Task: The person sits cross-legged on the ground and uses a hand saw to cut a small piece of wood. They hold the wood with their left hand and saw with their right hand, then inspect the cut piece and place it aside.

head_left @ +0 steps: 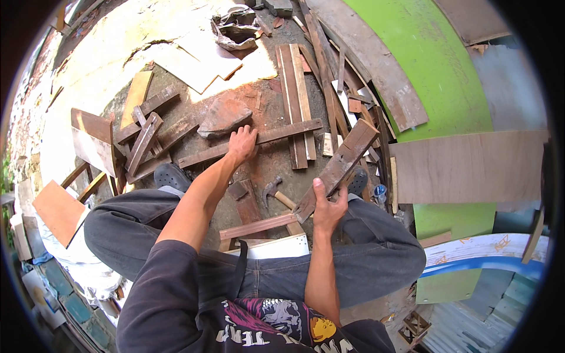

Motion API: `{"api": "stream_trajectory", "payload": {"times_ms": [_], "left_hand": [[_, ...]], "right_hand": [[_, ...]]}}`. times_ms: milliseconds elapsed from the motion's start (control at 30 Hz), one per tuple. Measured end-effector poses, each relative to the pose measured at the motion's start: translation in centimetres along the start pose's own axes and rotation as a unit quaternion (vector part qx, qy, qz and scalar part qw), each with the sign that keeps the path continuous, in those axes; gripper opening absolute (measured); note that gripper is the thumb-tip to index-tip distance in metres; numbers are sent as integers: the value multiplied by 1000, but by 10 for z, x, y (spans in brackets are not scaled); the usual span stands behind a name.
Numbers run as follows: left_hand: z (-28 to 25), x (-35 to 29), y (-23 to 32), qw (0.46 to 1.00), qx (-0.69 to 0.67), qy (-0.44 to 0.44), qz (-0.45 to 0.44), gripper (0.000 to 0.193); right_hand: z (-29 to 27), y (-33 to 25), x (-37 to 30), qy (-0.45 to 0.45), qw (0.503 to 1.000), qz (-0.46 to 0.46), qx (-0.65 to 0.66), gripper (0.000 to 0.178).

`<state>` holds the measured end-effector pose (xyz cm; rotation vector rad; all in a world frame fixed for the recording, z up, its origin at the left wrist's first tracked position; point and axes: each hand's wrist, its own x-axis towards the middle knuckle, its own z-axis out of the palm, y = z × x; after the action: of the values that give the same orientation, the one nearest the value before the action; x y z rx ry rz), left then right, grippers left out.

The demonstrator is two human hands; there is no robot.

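My left hand [243, 145] reaches forward, its fingers curled over a long narrow wooden strip [288, 131] on the ground. A large rough stone [224, 116] lies just beyond that hand. On the right, my right hand [331, 207] grips a thick, worn brown plank [344, 154], thumb on its upper face, holding it at a slant. Between my legs lies a hammer [285, 200] with a wooden handle and metal head. Closer to me is a small wooden frame [259, 226] with a white panel [279, 247]; its underside is hidden.
Scrap boards [141, 141] are heaped at the left, beside an orange-brown panel [60, 212]. Two long planks [292, 100] lie ahead, with more offcuts to their right. A crumpled sack [235, 28] stands at the far side. Green sheeting [438, 76] and a plywood sheet [471, 167] line the right.
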<state>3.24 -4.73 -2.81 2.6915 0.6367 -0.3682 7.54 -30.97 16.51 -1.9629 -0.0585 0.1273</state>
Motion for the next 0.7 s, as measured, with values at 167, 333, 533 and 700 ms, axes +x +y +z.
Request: {"api": "stream_trajectory", "payload": {"times_ms": [167,333,533,700], "left_hand": [[11,-8,-30,999,-22,-39,-12,57],[-8,-9,-27,988,-36,-145,35,64],[8,-25,-27,993,-102,-57,20,67],[9,-41,-28,890,-420,171,-43,48]], "right_hand": [[16,7,-3,-46,998,36,-20,67],[40,50,-1,-46,996,33,-66,70],[90,62,-12,-38,984,-48,-170,78],[134,95,-21,-51,971,-107,-205,82]]}}
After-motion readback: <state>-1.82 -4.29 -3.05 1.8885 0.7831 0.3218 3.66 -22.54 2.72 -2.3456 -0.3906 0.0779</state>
